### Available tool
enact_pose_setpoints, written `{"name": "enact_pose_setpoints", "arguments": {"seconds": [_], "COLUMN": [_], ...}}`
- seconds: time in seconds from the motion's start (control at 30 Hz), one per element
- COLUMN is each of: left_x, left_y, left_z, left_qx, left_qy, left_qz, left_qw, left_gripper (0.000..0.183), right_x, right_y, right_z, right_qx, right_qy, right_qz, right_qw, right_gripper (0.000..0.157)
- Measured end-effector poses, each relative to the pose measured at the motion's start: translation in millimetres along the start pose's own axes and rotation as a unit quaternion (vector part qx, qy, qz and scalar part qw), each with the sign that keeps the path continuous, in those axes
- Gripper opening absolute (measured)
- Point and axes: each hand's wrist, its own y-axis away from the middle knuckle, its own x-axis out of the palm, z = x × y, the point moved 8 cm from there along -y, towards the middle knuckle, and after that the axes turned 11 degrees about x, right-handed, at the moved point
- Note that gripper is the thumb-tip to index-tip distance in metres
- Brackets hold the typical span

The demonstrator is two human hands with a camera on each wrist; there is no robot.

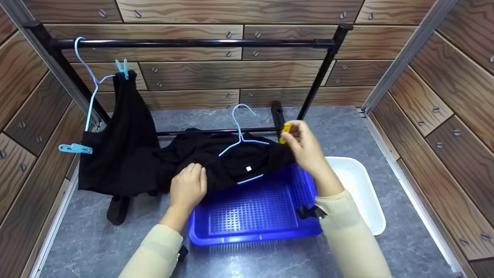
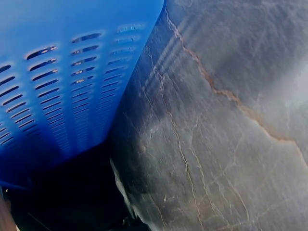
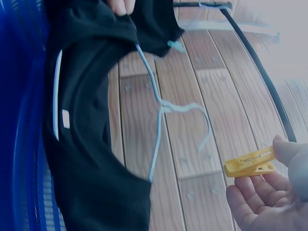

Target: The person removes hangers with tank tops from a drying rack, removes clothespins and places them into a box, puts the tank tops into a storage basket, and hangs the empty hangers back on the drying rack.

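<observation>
"What's there?"
"A black garment rack (image 1: pixel 193 43), then a blue perforated basket (image 1: pixel 251 238). Above the basket is the black top (image 1: pixel 218 170), with a blue hanger (image 1: pixel 240 138) in its neck, hook clear of the rack."
"The hands?"
"The left hand (image 1: pixel 189 183), fingers curled, grips the top; the right hand (image 1: pixel 307 148) pinches a yellow clothespin (image 1: pixel 286 128)."
"Risks?"
"If the left hand lets go before the clothespin bites, the top could slip basketward."
</observation>
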Motion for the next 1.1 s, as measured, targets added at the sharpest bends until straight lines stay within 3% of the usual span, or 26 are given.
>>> {"name": "enact_pose_setpoints", "arguments": {"seconds": [0.27, 0.5, 0.87, 1.1], "left_x": [1.1, 1.1, 1.7, 1.3], "left_y": [0.6, 0.0, 0.8, 0.4], "left_z": [2.5, 2.8, 1.7, 1.4], "left_qx": [-0.009, -0.008, -0.011, -0.009], "left_qy": [-0.005, -0.005, -0.002, -0.003], "left_qz": [0.018, 0.014, 0.013, 0.01], "left_qw": [0.9998, 0.9999, 0.9999, 0.9999], "left_gripper": [0.026, 0.026, 0.026, 0.027], "right_x": [-51.4, -83.5, -120.3, -134.0], "right_y": [4, 13, 34, 45], "right_z": [-25, -51, -105, -130], "right_qx": [0.03, 0.038, 0.106, 0.17], "right_qy": [0.01, 0.029, 0.105, 0.148], "right_qz": [-0.05, -0.075, -0.088, -0.08], "right_qw": [0.998, 0.996, 0.985, 0.971], "right_gripper": [0.028, 0.03, 0.032, 0.045]}}
